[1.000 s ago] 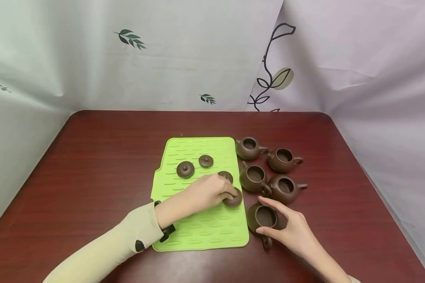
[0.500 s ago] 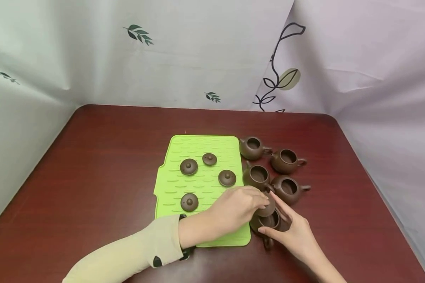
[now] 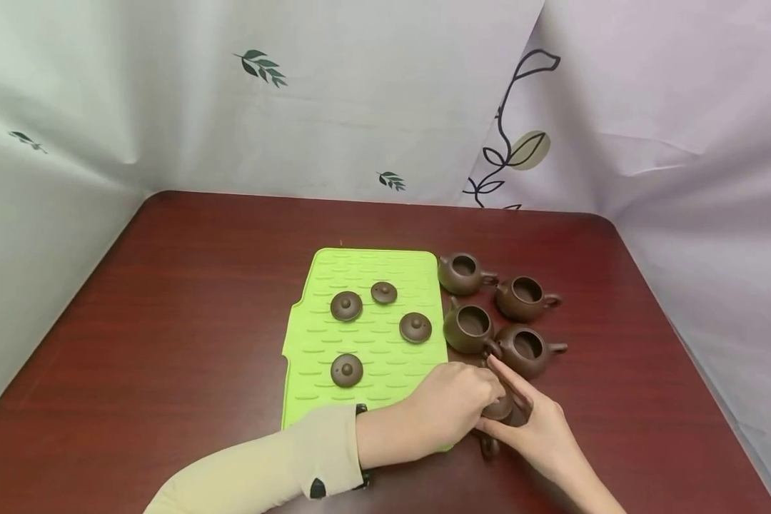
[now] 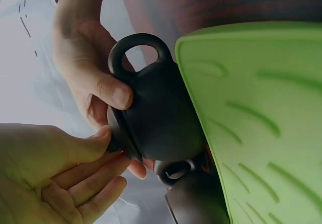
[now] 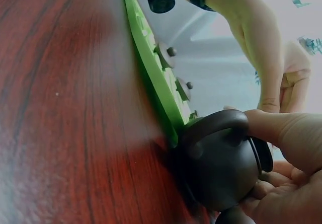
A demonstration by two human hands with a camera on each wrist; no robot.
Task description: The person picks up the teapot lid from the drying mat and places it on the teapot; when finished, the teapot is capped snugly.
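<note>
My left hand [image 3: 452, 403] pinches the knob of a brown lid [image 3: 499, 407] at the mouth of the nearest teapot. In the left wrist view that lid [image 4: 123, 136] lies against the opening of the teapot [image 4: 163, 110]. Thumb and fingers of my right hand [image 3: 540, 428] curl round the teapot's upper sides; in the right wrist view the right hand [image 5: 292, 148] grips the teapot [image 5: 219, 166] close to its rim. From above, the left hand hides most of this pot.
Several lids, one of them a brown lid [image 3: 415, 328], lie on the green mat [image 3: 360, 268]. Right of the mat stand several lidless teapots, among them a brown teapot [image 3: 467, 330]. The red table [image 3: 167, 321] reaches back to a white curtain [image 3: 334, 143].
My left hand has lifted a lid off the mat's right edge and carried it right onto the nearest teapot's mouth. The right hand stays round that pot. The head view has shifted slightly.
</note>
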